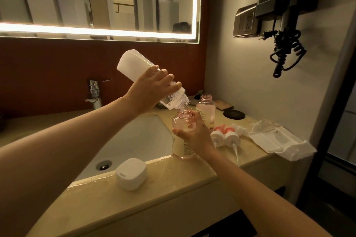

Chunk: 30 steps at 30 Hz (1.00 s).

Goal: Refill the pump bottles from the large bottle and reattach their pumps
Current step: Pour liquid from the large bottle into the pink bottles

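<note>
Overhead, left hand (152, 84) tipping large bottle (134, 65), right hand (194, 134) steadying pump bottle (183, 121)

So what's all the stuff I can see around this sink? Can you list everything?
large bottle: 1, white, tilted neck-down over the near pump bottle
pump bottles: 2, pink, no pumps on; near one at the counter's front edge, far one behind it
pumps: 2, white and pink, lying on the counter right of the bottles
white cap: 1, on the counter's front edge by the sink
sink: 1, white, set in the beige counter
tap: 1, chrome, behind the sink
wipes pack: 1, white, far right
black disc: 1, near the wall
hair dryer: 1, black, wall-mounted
mirror: 1, lit edge
left hand: grips the large bottle
right hand: steadies the near pump bottle
</note>
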Tool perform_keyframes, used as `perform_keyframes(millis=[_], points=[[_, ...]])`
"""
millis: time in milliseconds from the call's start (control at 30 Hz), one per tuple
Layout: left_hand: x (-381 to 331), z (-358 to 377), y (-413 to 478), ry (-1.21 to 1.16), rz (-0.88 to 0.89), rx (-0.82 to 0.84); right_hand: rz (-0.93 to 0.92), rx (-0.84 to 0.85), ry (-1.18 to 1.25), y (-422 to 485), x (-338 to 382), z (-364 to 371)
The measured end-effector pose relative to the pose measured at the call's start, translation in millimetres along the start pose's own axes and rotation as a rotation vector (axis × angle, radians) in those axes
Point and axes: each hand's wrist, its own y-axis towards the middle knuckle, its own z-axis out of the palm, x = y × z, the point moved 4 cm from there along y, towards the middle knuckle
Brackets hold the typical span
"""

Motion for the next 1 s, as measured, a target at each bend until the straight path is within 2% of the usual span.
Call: perform_keyframes(millis=[200, 300, 467, 533, 633, 667, 733, 867, 933, 1000], points=[[-5, 3, -8, -0.126, -0.104, -0.043, 0.006, -0.009, 0.008, 0, 1, 0], [-7, 7, -18, -0.309, -0.229, -0.016, -0.007, -0.013, 0.001, 0, -1, 0], [-7, 11, -38, -0.743, -0.553, 0.146, 0.001, 0.064, -0.065, 1, -5, 1], [-6, 10, -49, -0.86, -0.648, 0.175, -0.054, -0.103, -0.043, -4, 1, -8], [-2, 11, -71, -0.98, -0.773, 0.156, -0.32, -0.508, -0.079, -22, 20, -22], [0, 12, -80, -1.012, -0.823, 0.147, -0.396, -0.538, -0.086, -28, 28, -20], [4, 12, -98, -1.06, -0.917, 0.119, -0.433, -0.371, -0.093, -36, 43, -3], [15, 6, -132, -1.027, -1.043, 0.076, -0.202, 0.257, -0.278, -47, 54, 51], [21, 1, -149, -0.993, -1.089, 0.053, -0.136, 0.442, -0.372, -58, 60, 71], [26, -6, -164, -0.979, -1.156, 0.022, -0.149, 0.559, -0.498, -68, 67, 87]])
